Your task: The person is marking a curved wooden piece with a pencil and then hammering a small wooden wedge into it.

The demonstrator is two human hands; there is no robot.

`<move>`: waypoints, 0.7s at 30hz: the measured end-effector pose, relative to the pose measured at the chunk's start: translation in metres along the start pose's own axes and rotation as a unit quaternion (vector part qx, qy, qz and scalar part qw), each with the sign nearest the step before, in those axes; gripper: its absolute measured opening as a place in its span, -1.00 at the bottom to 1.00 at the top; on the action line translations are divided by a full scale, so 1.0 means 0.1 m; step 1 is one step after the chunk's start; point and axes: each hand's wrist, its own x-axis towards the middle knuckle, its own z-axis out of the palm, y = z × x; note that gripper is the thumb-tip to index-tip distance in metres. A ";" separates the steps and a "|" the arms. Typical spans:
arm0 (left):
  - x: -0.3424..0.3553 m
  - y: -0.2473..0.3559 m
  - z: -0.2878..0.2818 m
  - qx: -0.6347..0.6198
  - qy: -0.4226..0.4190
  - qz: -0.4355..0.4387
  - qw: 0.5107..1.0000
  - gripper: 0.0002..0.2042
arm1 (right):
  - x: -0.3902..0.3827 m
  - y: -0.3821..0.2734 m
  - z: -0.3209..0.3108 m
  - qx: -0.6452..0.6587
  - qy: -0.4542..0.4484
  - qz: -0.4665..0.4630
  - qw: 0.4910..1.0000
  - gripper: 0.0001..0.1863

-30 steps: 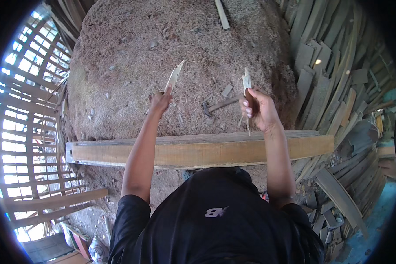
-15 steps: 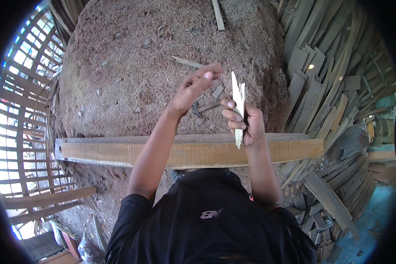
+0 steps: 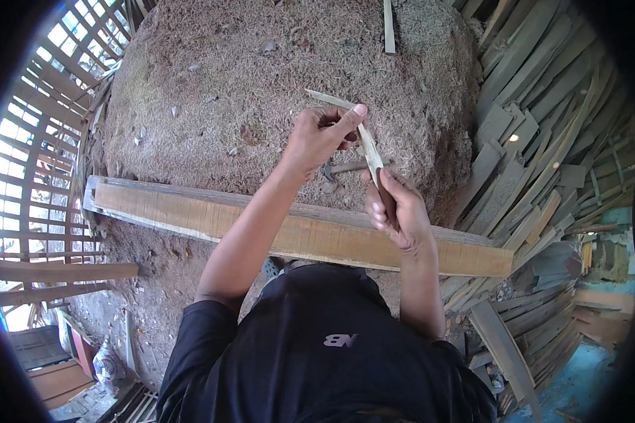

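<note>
Between my hands is a pale, split piece of wood [image 3: 371, 150] with a ragged, tapering end, held at a slant. My right hand [image 3: 403, 206] is wrapped round its lower part. At the upper tip, my left hand [image 3: 323, 139] is closed, thumb and fingers pinching the end. Just beyond lies a hammer [image 3: 357, 166] on the sawdust, its handle pointing right and partly behind the wood. Another pale splinter [image 3: 326, 97] rests on the ground past my left hand, its near end hidden by that hand.
A long, thick wooden beam [image 3: 310, 235] runs across in front of me, under my forearms. Beyond it rises a sawdust mound [image 3: 212, 113] with a light stick [image 3: 389, 28] on top. Stacked planks [image 3: 536, 127] crowd the right side; a slatted wall [image 3: 32, 162] stands left.
My left hand has come to the wood's upper tip and pinched it. The wood now leans left and has turned in my right hand. My view has tilted, so the beam appears slanted.
</note>
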 end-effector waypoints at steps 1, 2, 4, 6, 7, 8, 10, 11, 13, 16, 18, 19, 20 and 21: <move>-0.01 0.00 -0.01 -0.003 -0.001 -0.006 1.000 -0.65 | 0.01 0.01 -0.04 0.069 -0.040 0.012 0.997 -0.59; -0.02 -0.01 -0.02 -0.015 -0.008 0.004 1.000 -0.61 | 0.01 0.03 -0.08 0.058 -0.042 0.023 0.997 -0.59; -0.04 -0.02 -0.03 -0.031 -0.012 0.015 0.999 -0.58 | 0.03 0.07 -0.14 0.213 -0.122 0.063 0.967 -0.60; -0.05 -0.01 -0.05 -0.011 -0.026 0.003 1.000 -0.58 | 0.05 0.10 -0.18 0.240 -0.150 0.066 0.957 -0.60; -0.06 0.00 -0.06 -0.014 -0.023 0.003 1.000 -0.58 | 0.05 0.13 -0.19 0.261 -0.154 0.075 0.950 -0.61; -0.07 0.00 -0.06 -0.005 -0.019 -0.001 1.000 -0.58 | 0.05 0.14 -0.18 0.260 -0.163 0.076 0.949 -0.61; -0.07 -0.02 -0.09 0.002 -0.013 -0.006 1.000 -0.59 | 0.06 0.15 -0.16 0.266 -0.172 0.081 0.945 -0.61; -0.07 -0.05 -0.11 0.004 -0.024 0.000 1.000 -0.58 | 0.07 0.15 -0.14 0.263 -0.158 0.089 0.948 -0.61; -0.05 -0.19 -0.16 0.006 -0.030 0.000 1.000 -0.56 | 0.08 0.16 -0.10 0.259 -0.158 0.099 0.948 -0.60; -0.08 -0.68 -0.34 -0.119 -0.012 -0.016 0.993 -0.50 | 0.12 0.19 -0.05 0.166 -0.072 0.086 0.980 -0.60; -0.21 -1.21 -0.52 -0.044 0.241 0.073 0.967 -0.40 | 0.15 0.24 -0.05 0.009 -0.043 0.042 0.998 -0.60; -0.36 -1.50 -0.62 -0.033 0.253 0.048 0.966 -0.40 | 0.17 0.28 -0.06 -0.028 -0.011 0.043 0.999 -0.60; -0.52 -1.79 -0.71 0.059 0.417 -0.030 0.907 -0.36 | 0.20 0.32 -0.08 -0.062 0.011 0.036 0.997 -0.61; -0.63 -2.05 -0.82 0.142 0.556 -0.124 0.810 -0.31 | 0.24 0.37 -0.11 -0.053 0.015 0.057 0.997 -0.61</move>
